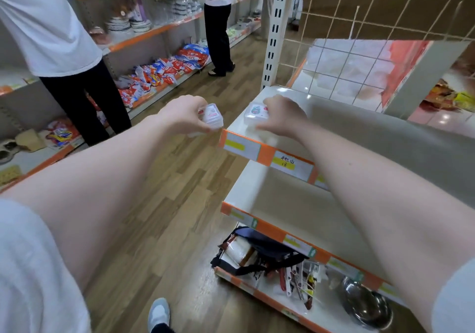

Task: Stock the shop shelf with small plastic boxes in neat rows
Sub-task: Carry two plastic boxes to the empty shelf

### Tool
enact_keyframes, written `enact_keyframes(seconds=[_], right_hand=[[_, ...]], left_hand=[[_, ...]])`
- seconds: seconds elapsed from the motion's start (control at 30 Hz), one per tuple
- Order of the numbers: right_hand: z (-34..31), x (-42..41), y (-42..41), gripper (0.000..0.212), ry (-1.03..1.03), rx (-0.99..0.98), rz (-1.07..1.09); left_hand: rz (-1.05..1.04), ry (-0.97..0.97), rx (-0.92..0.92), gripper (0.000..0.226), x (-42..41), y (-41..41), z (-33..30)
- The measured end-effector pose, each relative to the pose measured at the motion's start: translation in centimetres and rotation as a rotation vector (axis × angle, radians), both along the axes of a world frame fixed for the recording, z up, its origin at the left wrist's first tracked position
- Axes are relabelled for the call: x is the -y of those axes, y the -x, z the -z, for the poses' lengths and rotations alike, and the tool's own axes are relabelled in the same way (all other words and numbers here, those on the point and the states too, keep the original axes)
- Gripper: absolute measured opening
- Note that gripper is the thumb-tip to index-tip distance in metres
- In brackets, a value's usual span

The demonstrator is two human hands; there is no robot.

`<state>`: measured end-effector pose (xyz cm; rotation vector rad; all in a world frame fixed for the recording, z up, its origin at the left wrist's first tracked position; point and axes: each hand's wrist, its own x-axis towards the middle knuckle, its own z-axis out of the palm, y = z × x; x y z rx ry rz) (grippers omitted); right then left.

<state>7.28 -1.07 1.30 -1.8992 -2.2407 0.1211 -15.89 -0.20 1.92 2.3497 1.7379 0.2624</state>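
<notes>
The left hand (183,113) grips a blurred box (212,116), and the right hand (281,116) grips another box (254,115) on the shelf (334,116), hiding its near side.

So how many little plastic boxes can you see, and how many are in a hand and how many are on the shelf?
Held in the left hand, off the shelf: 1 small plastic box
On the top shelf under the right hand: 1 box with a picture label
Total: 2 boxes
</notes>
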Motion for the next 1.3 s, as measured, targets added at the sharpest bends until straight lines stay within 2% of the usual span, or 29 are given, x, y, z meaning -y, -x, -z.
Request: enact_keyframes(seconds=[0.1,0.23,0.63,0.9,1.3], right_hand=[[-0.5,-2.8,3.1,0.031,-0.023,0.014,0.003],[-0.2,-7.3,8.4,0.033,-0.023,0.053,0.006],[5.5,-18.0,21.1,0.034,0.096,0.076,0.201],[6.9,-22.1,21.6,0.037,0.184,0.024,0.313],[8.8,-33.3,18.0,0.041,0.199,-0.025,0.346]], left_hand=[[0.010,0.024,0.005,0.048,-2.6,3.0,0.4],[0.027,0.041,0.008,0.052,-7.7,7.7,1.5],[0.164,0.105,-0.074,0.049,-22.1,19.5,5.3],[0.224,0.120,-0.061,0.043,-27.6,21.1,7.3],[0.262,0.137,-0.089,0.054,-40.3,17.6,8.7]])
